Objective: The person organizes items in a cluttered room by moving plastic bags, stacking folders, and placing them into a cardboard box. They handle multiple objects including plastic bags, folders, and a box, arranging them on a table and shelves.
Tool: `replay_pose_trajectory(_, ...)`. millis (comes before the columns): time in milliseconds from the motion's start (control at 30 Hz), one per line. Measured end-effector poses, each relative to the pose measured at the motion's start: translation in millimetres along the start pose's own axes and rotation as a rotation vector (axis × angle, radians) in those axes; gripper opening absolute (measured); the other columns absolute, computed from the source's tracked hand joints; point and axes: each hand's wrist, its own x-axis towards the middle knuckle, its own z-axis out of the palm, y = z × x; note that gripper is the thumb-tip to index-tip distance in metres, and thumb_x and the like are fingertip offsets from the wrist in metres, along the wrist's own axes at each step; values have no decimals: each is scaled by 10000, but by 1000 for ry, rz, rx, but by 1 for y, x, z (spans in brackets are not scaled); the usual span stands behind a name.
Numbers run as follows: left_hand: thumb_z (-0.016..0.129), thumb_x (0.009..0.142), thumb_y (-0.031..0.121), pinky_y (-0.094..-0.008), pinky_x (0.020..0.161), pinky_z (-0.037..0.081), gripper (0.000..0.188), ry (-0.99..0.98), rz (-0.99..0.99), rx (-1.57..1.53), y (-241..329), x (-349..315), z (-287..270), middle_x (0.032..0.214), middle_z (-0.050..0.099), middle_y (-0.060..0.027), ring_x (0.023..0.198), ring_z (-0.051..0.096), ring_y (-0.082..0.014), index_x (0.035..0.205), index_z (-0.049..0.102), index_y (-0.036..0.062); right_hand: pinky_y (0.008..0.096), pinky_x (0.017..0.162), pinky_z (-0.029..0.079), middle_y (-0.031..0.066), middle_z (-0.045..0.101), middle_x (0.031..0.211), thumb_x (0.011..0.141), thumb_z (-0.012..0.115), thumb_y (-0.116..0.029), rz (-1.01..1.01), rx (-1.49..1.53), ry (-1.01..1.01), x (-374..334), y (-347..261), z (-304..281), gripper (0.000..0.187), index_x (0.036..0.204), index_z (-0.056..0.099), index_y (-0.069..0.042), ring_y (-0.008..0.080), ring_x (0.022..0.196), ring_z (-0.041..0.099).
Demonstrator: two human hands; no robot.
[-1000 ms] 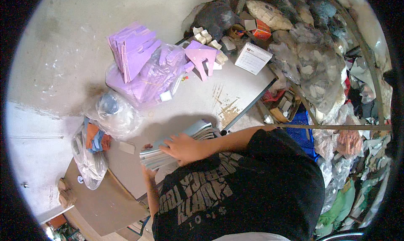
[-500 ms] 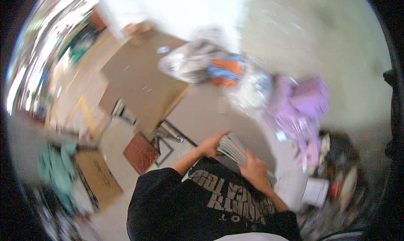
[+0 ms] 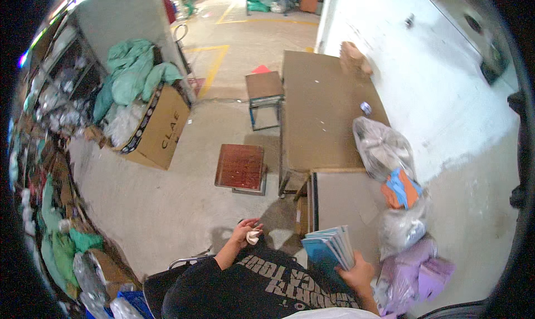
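Observation:
My right hand (image 3: 358, 271) grips the near right edge of a fanned stack of thin blue-and-white booklets (image 3: 329, 249), tilted over the near end of a grey-brown table (image 3: 345, 199). Whether these are booklets or flat packs is not certain. Apart from the stack, off the table's left side, my left hand (image 3: 243, 233) is closed around a small crumpled cream-white wad (image 3: 252, 237); its material is unclear.
Clear plastic bags (image 3: 384, 146), an orange-and-blue bundle (image 3: 400, 189) and purple packs (image 3: 415, 277) line the table's right side. A brown table (image 3: 329, 113) adjoins it. Two stools, one red-brown (image 3: 241, 166), stand left. Farther left, a cardboard box (image 3: 161, 129) holds plastic and green sacks.
My view has swung left. My left hand has left the booklet stack and now holds a crumpled white wad; my right hand alone keeps the stack.

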Motion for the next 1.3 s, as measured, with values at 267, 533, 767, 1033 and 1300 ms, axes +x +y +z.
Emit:
replay_pose_trajectory(267, 498, 1008, 249, -388, 791, 535, 341, 28, 254, 689, 48, 52, -111, 1036, 702, -93, 956, 654, -218, 1199, 688, 39, 478, 779, 556, 169, 739, 1006, 688, 848, -460, -539, 66, -123, 94, -261, 23, 729, 1302, 605, -150, 378, 892, 718)
replay_pose_trajectory(533, 351, 995, 620, -433, 892, 508, 732, 288, 606, -414, 220, -62, -112, 1107, 687, -169, 1023, 629, -287, 1288, 618, 4, 354, 921, 534, 157, 717, 1129, 736, 888, -374, -951, 484, -450, 153, -488, 84, 767, 1350, 563, -49, 217, 1031, 705)
replay_pose_trajectory(767, 621, 989, 445, -357, 906, 508, 550, 658, 648, 209, 276, -180, -153, 1149, 674, -71, 1037, 625, -183, 1267, 615, -29, 382, 950, 516, 151, 658, 1192, 783, 855, -152, -568, 951, -1231, 175, -620, 179, 668, 1322, 514, 45, 244, 1076, 641)
replay_pose_trajectory(1033, 718, 944, 381, -309, 837, 511, 522, 993, 706, -244, 321, -189, -199, 1104, 690, -92, 960, 630, -152, 1219, 631, -54, 398, 1018, 468, 169, 607, 1289, 828, 811, -198, -489, 667, -1483, 167, -754, 265, 722, 1407, 447, 36, 260, 1207, 577)
replay_pose_trajectory(1300, 699, 942, 428, -320, 797, 496, 498, 1191, 656, -121, 488, -204, -317, 1023, 683, -55, 900, 607, -138, 1156, 659, -20, 389, 1023, 463, 132, 608, 1312, 838, 797, -174, -623, 604, -1589, 169, -974, 331, 722, 1444, 440, -14, 247, 1206, 579)
